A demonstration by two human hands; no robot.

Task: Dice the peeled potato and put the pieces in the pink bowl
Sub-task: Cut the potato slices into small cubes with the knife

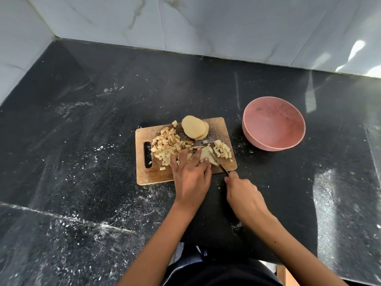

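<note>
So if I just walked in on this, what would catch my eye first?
Probably the pink bowl, bright on the black counter to the right of the wooden cutting board, with no potato in it. Next, the two hands at the board's near edge: the left hand presses on a potato piece while the right hand grips a knife cutting it. Heaps of diced potato flank them.

The cutting board (181, 176) is wood w/ a fine grain, matt and a bit worn. The bench (103, 141) looks like dark polished stone, glossy, speckled, w/ white dusty smears on it. The wall (185, 23) is pale marble-like tile, smooth and shiny. The pink bowl (274, 124) seems matt plastic, slightly speckled inside. The knife (219, 164) has a thin metal blade. Potato slices (194, 127) look moist and smooth; the diced pieces (167, 144) have browned faces.
</note>
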